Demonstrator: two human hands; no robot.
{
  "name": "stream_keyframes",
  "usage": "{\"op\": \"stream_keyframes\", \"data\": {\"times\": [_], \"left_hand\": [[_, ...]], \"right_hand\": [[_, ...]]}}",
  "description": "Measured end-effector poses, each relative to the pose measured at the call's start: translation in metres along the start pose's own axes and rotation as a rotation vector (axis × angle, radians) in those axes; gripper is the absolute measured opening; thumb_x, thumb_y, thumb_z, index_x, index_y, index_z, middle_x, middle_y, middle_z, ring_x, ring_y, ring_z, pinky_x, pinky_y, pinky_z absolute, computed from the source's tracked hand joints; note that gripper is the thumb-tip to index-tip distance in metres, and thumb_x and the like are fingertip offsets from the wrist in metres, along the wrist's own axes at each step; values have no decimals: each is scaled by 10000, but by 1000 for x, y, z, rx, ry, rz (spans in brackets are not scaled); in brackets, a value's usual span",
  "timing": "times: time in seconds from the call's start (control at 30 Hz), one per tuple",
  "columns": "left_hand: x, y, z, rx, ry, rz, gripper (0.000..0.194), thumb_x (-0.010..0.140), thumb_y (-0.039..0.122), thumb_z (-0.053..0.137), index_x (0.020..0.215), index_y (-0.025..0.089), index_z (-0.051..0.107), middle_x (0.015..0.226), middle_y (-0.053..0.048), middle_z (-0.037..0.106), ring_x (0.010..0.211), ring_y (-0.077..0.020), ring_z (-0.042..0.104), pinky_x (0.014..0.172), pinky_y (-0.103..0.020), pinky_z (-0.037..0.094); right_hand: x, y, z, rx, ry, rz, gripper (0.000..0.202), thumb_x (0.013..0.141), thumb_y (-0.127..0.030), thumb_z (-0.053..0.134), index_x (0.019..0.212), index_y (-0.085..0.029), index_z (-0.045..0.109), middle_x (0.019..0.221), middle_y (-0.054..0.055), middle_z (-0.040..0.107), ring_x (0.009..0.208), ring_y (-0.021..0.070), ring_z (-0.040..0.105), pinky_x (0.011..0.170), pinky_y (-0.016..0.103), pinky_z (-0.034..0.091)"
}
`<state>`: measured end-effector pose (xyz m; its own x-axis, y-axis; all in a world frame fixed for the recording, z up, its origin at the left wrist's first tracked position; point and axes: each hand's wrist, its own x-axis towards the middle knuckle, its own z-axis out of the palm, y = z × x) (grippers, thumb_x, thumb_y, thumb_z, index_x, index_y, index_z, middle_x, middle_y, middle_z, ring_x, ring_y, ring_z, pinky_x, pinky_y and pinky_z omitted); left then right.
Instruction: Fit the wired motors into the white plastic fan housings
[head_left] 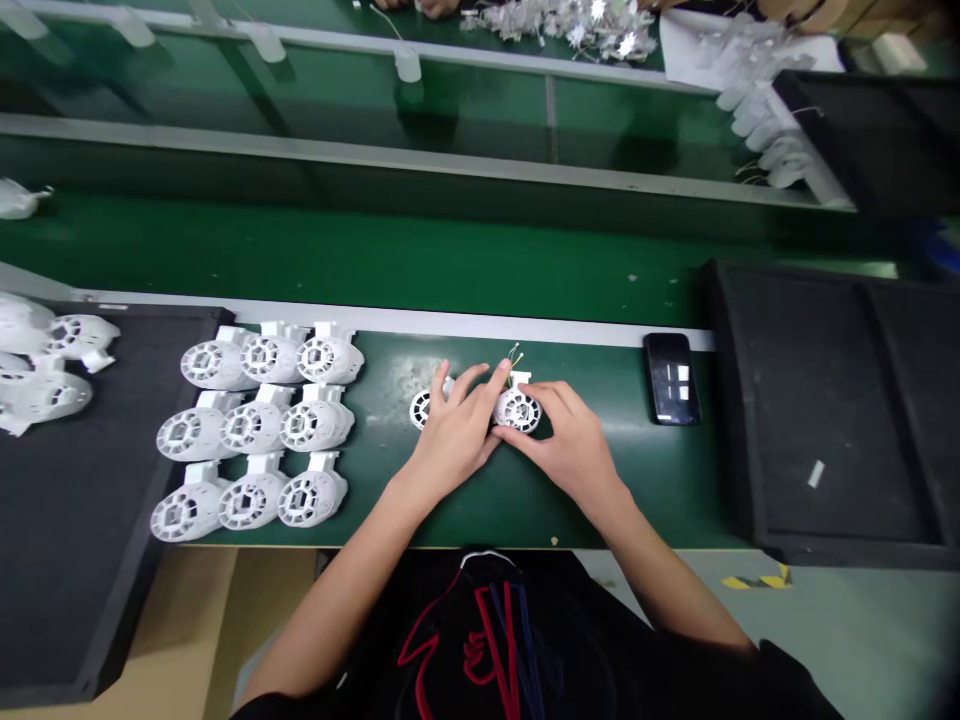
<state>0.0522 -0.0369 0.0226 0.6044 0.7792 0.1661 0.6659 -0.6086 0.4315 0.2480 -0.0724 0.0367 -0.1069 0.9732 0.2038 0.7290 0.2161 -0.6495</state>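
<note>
A white plastic housing (517, 410) with a round slotted face lies at the middle of the bench in front of me. Thin yellowish wires (516, 358) stick up from its far end. My right hand (566, 435) pinches its right side, forefinger at the top and thumb along the near edge. Against its left side, my left hand (461, 425) steadies it with forefinger and thumb, the other fingers spread. A second white housing (420, 408) sits partly hidden behind my left fingers.
Several matching housings (259, 425) stand in rows to the left, beside a black tray (60, 560) holding more. At right are a black phone (671, 380) and another black tray (832, 400) with a small white piece. Beyond runs a rail (360, 155), with small white parts hanging farther back.
</note>
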Motion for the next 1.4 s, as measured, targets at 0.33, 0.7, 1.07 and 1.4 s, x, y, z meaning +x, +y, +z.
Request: {"op": "stream_keyframes", "data": {"times": [0.33,0.7,1.07,1.4], "left_hand": [[3,1,4,31,25,-45,1087,897,245,709,1691,156,-29,1326,-105,697,1362,-360,499,1293,-627,104],[4,3,9,95,32,-63,1011,916,274,669,1691,116,39,1290,-143,700,1378,-370,509,1292,-620,145],[5,1,-8,-86,-77,-30,837,851,252,621,1615,68,333,1437,-163,622,1509,-371,389,1327,-621,99],[23,5,-48,-1041,-28,-382,449,1018,490,593,1342,187,658,1271,-121,747,1150,-269,712,1009,-421,555]], "right_hand": [[3,9,1,23,-30,-64,525,906,-481,781,1339,-226,629,1246,119,683,1157,283,670,1014,457,582],[5,9,14,-4,-42,-13,449,952,-440,724,1329,-212,637,1243,117,688,1159,290,662,977,447,590],[10,16,17,-114,-126,-40,403,966,-485,695,1274,-226,666,1150,88,750,1097,301,651,916,452,567],[24,-21,-8,153,180,-167,467,900,-420,794,1321,-265,666,1270,89,724,1187,282,657,1043,480,549]]}}
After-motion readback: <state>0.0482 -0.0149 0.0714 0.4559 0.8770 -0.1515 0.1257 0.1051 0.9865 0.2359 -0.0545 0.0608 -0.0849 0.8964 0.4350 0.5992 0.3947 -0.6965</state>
